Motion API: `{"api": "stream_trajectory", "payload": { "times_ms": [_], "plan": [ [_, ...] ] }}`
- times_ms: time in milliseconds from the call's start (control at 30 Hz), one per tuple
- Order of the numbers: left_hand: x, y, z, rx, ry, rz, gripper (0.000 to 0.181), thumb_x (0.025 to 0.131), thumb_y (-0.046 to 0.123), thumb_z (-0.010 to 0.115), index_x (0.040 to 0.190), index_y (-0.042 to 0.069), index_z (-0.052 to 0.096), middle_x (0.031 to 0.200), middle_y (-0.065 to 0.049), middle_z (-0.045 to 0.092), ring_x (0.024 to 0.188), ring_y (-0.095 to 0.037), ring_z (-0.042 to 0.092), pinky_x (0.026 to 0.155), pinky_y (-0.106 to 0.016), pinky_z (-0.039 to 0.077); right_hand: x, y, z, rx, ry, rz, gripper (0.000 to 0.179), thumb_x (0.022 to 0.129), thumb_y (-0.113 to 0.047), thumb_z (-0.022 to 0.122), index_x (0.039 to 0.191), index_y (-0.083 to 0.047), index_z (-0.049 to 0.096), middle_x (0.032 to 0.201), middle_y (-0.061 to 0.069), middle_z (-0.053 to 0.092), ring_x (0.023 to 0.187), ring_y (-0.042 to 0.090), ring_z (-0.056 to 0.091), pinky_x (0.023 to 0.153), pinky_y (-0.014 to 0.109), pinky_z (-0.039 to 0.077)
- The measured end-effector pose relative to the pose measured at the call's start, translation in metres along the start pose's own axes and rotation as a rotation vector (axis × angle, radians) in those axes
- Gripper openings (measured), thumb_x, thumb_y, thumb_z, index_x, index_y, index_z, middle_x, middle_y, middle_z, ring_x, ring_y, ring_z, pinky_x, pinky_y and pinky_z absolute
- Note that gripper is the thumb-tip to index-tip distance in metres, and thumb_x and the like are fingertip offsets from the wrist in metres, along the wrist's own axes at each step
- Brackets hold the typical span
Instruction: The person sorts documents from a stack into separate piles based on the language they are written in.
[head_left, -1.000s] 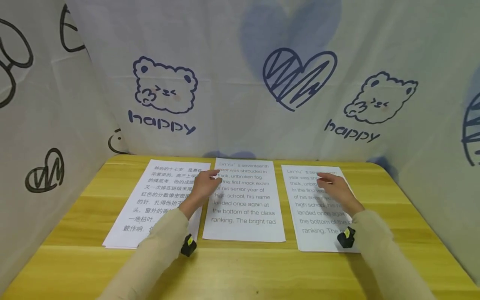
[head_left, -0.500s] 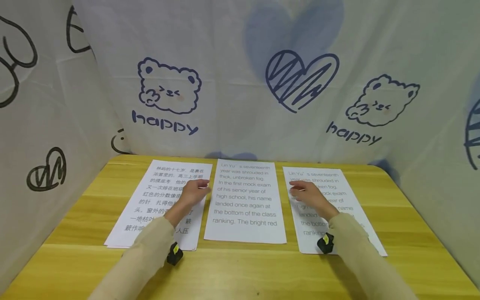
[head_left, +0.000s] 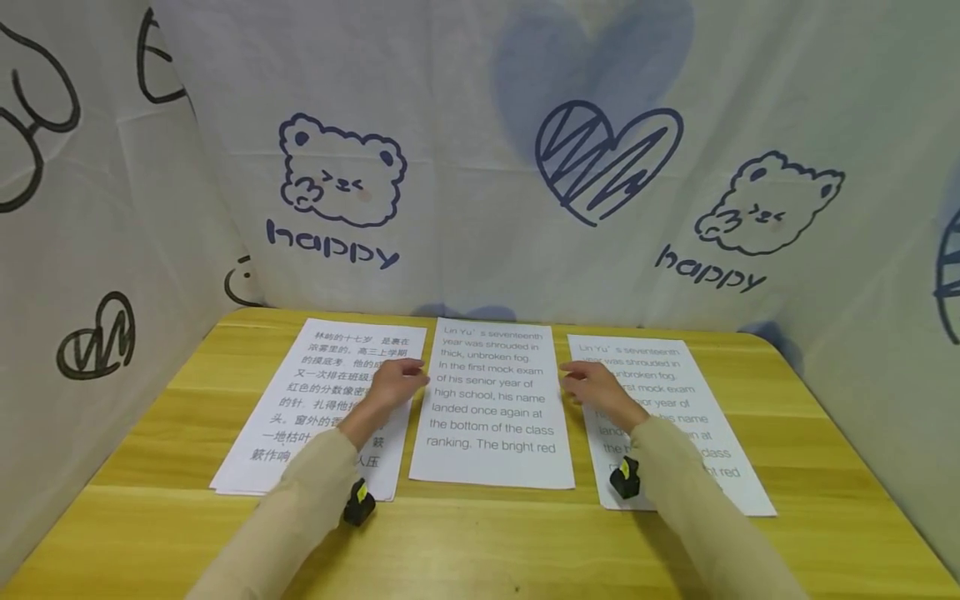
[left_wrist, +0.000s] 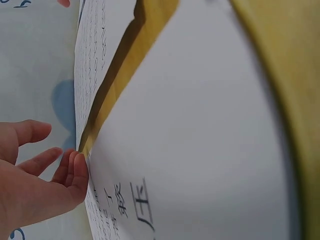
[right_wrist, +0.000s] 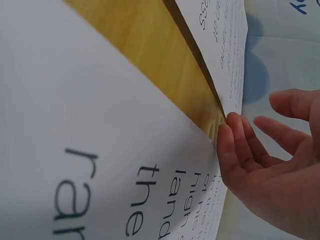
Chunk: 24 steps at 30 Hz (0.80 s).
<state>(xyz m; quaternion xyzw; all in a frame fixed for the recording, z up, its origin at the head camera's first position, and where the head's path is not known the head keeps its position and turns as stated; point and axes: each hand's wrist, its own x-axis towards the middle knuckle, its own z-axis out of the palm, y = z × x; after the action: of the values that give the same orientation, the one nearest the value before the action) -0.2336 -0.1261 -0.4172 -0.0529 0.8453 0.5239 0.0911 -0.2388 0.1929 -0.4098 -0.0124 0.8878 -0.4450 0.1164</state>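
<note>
Three white printed paper stacks or sheets lie in a row. My left hand [head_left: 386, 390] hovers over the right side of the paper with Chinese text [head_left: 243, 473], its fingertips close to the left edge of the middle English sheet [head_left: 491, 468]. My right hand [head_left: 602, 392] is above the left part of the right English paper [head_left: 693, 492], fingertips by the middle sheet's right edge. Both wrist views show the left hand [left_wrist: 45, 185] and right hand [right_wrist: 280, 160] with loosely bent fingers and thumbs apart, gripping nothing. Whether the fingertips touch paper, I cannot tell.
The papers lie on a yellow wood-grain table [head_left: 480, 550]. A white cloth with bear and heart drawings [head_left: 480, 208] hangs behind it and along both sides. Black wrist cameras sit at the left [head_left: 360, 502] and right [head_left: 625, 478] sleeves.
My right hand has moved left, from over the right paper to the gap beside the middle sheet. My left hand drew back left off the middle sheet, then shifted slightly right. The papers stay put.
</note>
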Motion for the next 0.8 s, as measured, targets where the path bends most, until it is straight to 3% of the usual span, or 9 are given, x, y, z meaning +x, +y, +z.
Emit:
{"api": "stream_trajectory", "payload": {
  "times_ms": [333, 467, 533, 667, 767, 800],
  "plan": [
    [0.006, 0.009, 0.007, -0.002, 0.005, 0.001, 0.052, 0.093, 0.011, 0.057, 0.14, -0.008, 0.043, 0.136, -0.025, 0.048, 0.121, -0.033, 0.049, 0.103, -0.042, 0.04, 0.012, 0.003, 0.003, 0.036, 0.046, 0.075, 0.045, 0.096, -0.011, 0.05, 0.137, 0.007, 0.046, 0.126, 0.024, 0.056, 0.102, 0.029, 0.06, 0.082, 0.033, 0.054],
    [0.008, 0.008, 0.011, 0.018, 0.008, -0.01, 0.044, 0.091, 0.009, 0.057, 0.131, -0.007, 0.053, 0.117, -0.022, 0.058, 0.095, -0.025, 0.055, 0.082, -0.033, 0.047, 0.015, 0.007, 0.004, 0.031, 0.054, 0.082, 0.045, 0.096, -0.01, 0.051, 0.137, 0.008, 0.047, 0.125, 0.024, 0.057, 0.1, 0.027, 0.06, 0.081, 0.032, 0.054],
    [0.01, 0.006, 0.013, 0.029, 0.009, -0.016, 0.024, 0.09, 0.008, 0.058, 0.109, -0.006, 0.062, 0.095, -0.015, 0.059, 0.077, -0.019, 0.051, 0.068, -0.027, 0.044, 0.015, 0.009, 0.004, 0.027, 0.051, 0.075, 0.045, 0.096, -0.01, 0.052, 0.137, 0.008, 0.046, 0.126, 0.025, 0.056, 0.099, 0.027, 0.061, 0.081, 0.032, 0.053],
    [0.01, 0.005, 0.014, 0.041, 0.0, -0.012, 0.024, 0.09, 0.008, 0.057, 0.109, -0.006, 0.062, 0.091, -0.014, 0.058, 0.073, -0.017, 0.049, 0.063, -0.025, 0.041, 0.015, 0.01, 0.004, -0.006, 0.046, 0.069, 0.047, 0.096, -0.011, 0.053, 0.139, 0.008, 0.045, 0.128, 0.024, 0.055, 0.099, 0.026, 0.06, 0.084, 0.034, 0.052],
    [0.008, 0.006, 0.014, 0.055, -0.009, -0.013, 0.041, 0.092, 0.01, 0.056, 0.129, -0.007, 0.056, 0.104, -0.017, 0.06, 0.08, -0.019, 0.052, 0.068, -0.025, 0.044, 0.016, 0.01, 0.005, -0.051, 0.025, 0.071, 0.049, 0.096, -0.013, 0.053, 0.14, 0.008, 0.044, 0.133, 0.024, 0.053, 0.096, 0.025, 0.058, 0.087, 0.035, 0.049],
    [0.008, 0.006, 0.014, 0.059, -0.012, -0.013, 0.038, 0.092, 0.01, 0.055, 0.126, -0.007, 0.058, 0.101, -0.016, 0.06, 0.079, -0.019, 0.052, 0.067, -0.025, 0.044, 0.016, 0.01, 0.006, -0.064, 0.018, 0.072, 0.049, 0.096, -0.013, 0.053, 0.14, 0.007, 0.043, 0.134, 0.023, 0.052, 0.094, 0.024, 0.058, 0.087, 0.035, 0.048]
  ]
}}
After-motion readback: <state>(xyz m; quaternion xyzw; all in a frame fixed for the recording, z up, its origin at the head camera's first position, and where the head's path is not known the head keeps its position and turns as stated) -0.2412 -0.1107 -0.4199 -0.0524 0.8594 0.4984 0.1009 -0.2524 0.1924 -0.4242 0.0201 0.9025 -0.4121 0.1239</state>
